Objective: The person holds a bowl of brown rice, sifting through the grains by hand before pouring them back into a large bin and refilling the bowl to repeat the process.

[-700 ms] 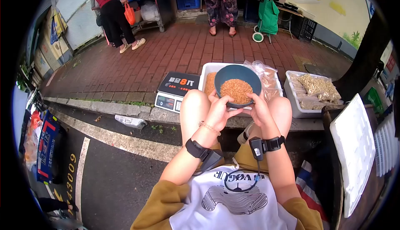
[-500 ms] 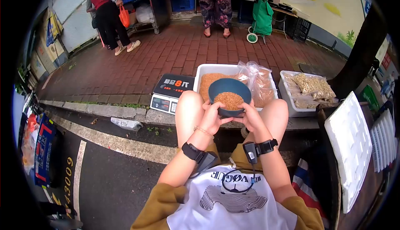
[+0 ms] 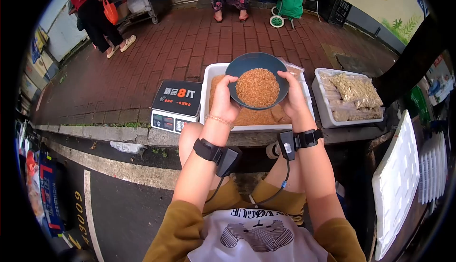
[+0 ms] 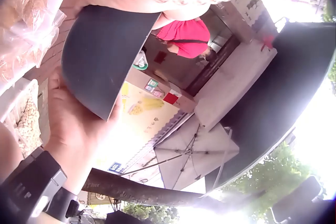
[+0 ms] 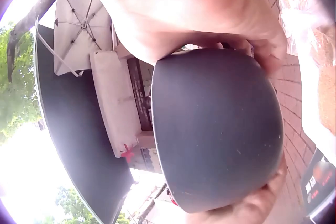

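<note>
Head view: person seated at kerb. Both hands up in front, holding dark bowl [image 3: 248, 61] w/ heap of brown dried bits [image 3: 257, 87]. L hand [image 3: 223, 101] cups bowl's left side, thumb on rim; R hand [image 3: 292, 95] likewise on the right. Bowl is tilted toward the wearer, above white tray [image 3: 205, 95] of the same brown stuff. Scale [image 3: 176, 101] just beside tray, on the left; 2nd tray [image 3: 323, 104] w/ bagged goods on the right.

L wrist view: bowl [image 4: 100, 61] underside; R hand [image 4: 73, 129] wrapped under it.

R wrist view: bowl [image 5: 215, 129] fills frame, R hand [image 5: 184, 8] curled over it, L fingertips [image 5: 252, 208] at far edge.

Step, as I judge: load scooped, held over tray. Any next move calls for a steady two-hand grip and a level rim, else the heap spills.
</note>
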The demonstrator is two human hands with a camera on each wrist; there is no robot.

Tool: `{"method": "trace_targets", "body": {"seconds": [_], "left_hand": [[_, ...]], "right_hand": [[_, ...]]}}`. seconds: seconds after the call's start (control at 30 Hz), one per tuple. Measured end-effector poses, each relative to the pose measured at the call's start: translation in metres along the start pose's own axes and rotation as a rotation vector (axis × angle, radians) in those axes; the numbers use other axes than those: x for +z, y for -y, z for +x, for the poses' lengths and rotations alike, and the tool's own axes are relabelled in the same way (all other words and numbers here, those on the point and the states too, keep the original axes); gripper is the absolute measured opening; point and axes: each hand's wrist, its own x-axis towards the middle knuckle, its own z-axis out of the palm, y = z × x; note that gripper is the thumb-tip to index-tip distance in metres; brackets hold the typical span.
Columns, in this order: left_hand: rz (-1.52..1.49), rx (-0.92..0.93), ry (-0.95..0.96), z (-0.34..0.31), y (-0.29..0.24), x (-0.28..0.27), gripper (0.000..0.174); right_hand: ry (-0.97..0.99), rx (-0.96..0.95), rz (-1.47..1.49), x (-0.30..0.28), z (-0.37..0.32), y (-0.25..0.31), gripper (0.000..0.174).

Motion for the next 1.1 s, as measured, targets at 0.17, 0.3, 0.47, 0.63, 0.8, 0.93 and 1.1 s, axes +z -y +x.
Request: {"method": "trace_targets", "body": {"seconds": [0.17,0.3,0.47,0.63,0.8,0.93,1.1], "left_hand": [[-0.124,0.144,-0.041,0.045,-0.001,0.003,0.03],[-0.086,0.252,-0.118,0.047,0.017,-0.007,0.04],[-0.227,0.149,-0.221,0.053,0.028,-0.021,0.041],[-0.225,0.211,-0.304,0.058,0.032,-0.02,0.045],[-0.238,0.239,-0.392,0.059,0.029,-0.022,0.048],[-0.28,0.222,-0.406,0.056,0.025,-0.02,0.048],[-0.289,0.251,-0.46,0.053,0.025,-0.017,0.046]], "right_hand": [[-0.001,-0.07,0.251,0.02,0.034,0.006,0.031],[-0.126,-0.02,0.364,0.014,0.037,-0.038,0.032],[-0.307,0.066,0.468,0.028,0.036,-0.04,0.035],[-0.331,0.088,0.521,0.032,0.054,-0.052,0.036],[-0.348,0.125,0.559,0.037,0.062,-0.066,0.036],[-0.377,0.169,0.622,0.039,0.059,-0.069,0.036],[-0.365,0.184,0.635,0.035,0.055,-0.07,0.035]]}}
